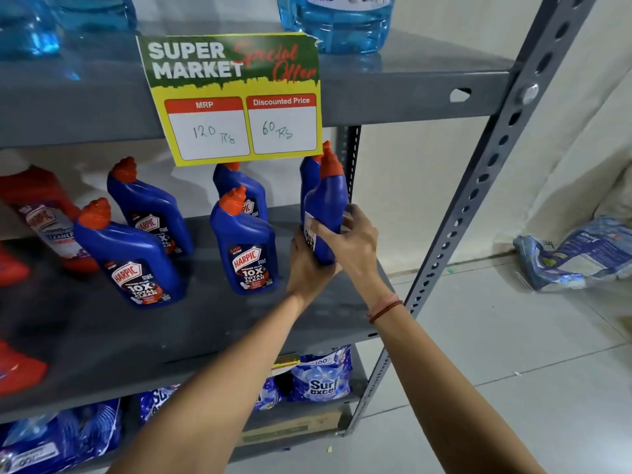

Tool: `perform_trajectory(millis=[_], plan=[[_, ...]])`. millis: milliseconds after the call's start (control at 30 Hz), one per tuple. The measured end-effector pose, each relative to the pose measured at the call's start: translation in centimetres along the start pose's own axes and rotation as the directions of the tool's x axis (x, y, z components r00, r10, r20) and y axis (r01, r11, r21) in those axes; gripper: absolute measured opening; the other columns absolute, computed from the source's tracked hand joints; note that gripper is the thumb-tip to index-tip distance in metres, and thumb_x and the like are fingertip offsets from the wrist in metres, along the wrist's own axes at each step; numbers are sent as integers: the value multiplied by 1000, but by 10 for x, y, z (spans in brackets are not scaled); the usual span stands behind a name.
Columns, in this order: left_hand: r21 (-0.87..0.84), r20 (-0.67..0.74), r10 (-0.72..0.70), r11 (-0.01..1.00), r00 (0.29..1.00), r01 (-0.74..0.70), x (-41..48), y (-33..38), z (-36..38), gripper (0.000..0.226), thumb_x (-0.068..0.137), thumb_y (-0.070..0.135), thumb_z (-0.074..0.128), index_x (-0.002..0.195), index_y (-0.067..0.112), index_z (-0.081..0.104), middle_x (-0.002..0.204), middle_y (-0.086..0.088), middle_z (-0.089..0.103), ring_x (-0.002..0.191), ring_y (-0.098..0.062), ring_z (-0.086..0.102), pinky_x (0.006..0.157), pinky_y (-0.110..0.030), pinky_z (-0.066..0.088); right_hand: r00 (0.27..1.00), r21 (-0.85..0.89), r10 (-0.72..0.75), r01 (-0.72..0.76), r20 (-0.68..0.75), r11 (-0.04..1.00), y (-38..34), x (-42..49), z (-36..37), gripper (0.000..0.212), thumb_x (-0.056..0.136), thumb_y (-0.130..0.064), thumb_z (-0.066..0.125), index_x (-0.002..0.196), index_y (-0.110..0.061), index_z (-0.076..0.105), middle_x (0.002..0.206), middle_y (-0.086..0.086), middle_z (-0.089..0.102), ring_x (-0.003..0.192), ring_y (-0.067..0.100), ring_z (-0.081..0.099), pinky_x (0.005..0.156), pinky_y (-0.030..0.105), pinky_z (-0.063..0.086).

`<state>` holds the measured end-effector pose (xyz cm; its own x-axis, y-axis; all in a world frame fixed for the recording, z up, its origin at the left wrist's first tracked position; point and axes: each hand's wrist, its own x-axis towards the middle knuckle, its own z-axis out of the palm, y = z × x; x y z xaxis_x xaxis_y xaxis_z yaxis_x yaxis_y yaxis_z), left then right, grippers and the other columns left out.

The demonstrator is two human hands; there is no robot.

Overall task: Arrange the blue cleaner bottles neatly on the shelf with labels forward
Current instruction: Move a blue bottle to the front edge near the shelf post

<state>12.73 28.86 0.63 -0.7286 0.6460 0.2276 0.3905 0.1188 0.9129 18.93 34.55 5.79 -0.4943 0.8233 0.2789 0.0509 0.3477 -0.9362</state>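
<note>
I see both hands gripping one blue bottle (326, 206) at the shelf's (239, 323) three o'clock end: left hand (306, 265) low, right hand (352, 241) around its side, barcode label toward me, front label turned away.

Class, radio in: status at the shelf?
Both hands, left and right, on blue bottle. Its front label not facing forward. Nothing in the way.

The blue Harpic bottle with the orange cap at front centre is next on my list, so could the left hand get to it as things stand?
Probably yes, once free. The left hand and right hand both grip another blue bottle. The front-centre blue Harpic bottle stands just left of them, with bare grey shelf in front.
</note>
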Motion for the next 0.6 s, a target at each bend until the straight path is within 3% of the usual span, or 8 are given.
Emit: perform_trajectory(millis=[100, 167, 300, 400, 500, 600], plan=[[-170, 164, -86, 979, 983, 114, 7, 4, -18, 56, 64, 10, 71, 115, 15, 48, 94, -3, 65, 83, -17, 63, 67, -24, 52, 995, 51, 19, -24, 101, 998, -2, 8, -15, 60, 66, -40, 81, 116, -16, 57, 108, -3, 66, 99, 10, 63, 82, 21, 52], [-256, 322, -134, 941, 937, 223, 9, 5, -25, 39, 67, 8, 69, 105, 11, 56, 84, 0, 66, 80, -12, 64, 71, -20, 49, 981, 90, 33, -50, 189, 995, 2, 15, -22, 59, 71, -36, 78, 122, -17, 54, 117, -1, 63, 109, 10, 58, 85, 17, 45], [-284, 456, -205, 889, 866, 360, 8, 0, -27, 43, 72, 4, 68, 112, 16, 55, 102, -1, 67, 105, -20, 60, 96, -33, 45, 953, 189, 53, -114, 299, 975, 14, 24, -27, 58, 72, -25, 77, 122, -12, 51, 106, 7, 67, 94, 19, 66, 79, 31, 55], [-221, 479, -185, 921, 858, 321, 9, -2, -24, 58, 70, 15, 77, 121, 17, 51, 116, -4, 66, 112, -19, 59, 101, -34, 44, 957, 153, 49, -96, 285, 984, 19, 24, -29, 63, 70, -13, 80, 123, -10, 47, 102, 3, 64, 89, 15, 65, 74, 23, 57], [-200, 465, -151, 942, 873, 269, 11, -9, -21, 74, 61, 26, 84, 125, 17, 48, 121, -6, 65, 114, -19, 59, 103, -40, 44, 965, 82, 41, -65, 260, 995, 26, 24, -28, 67, 62, -13, 84, 119, -11, 48, 103, 4, 64, 92, 18, 65, 78, 25, 56], [-196, 411, -124, 956, 903, 220, 11, -12, -16, 64, 67, 9, 79, 123, 10, 49, 119, -9, 64, 110, -20, 61, 101, -39, 46, 974, 53, 16, -29, 228, 998, 34, 23, -23, 68, 61, -9, 84, 118, -12, 48, 98, -3, 61, 87, 7, 62, 71, 10, 51]])
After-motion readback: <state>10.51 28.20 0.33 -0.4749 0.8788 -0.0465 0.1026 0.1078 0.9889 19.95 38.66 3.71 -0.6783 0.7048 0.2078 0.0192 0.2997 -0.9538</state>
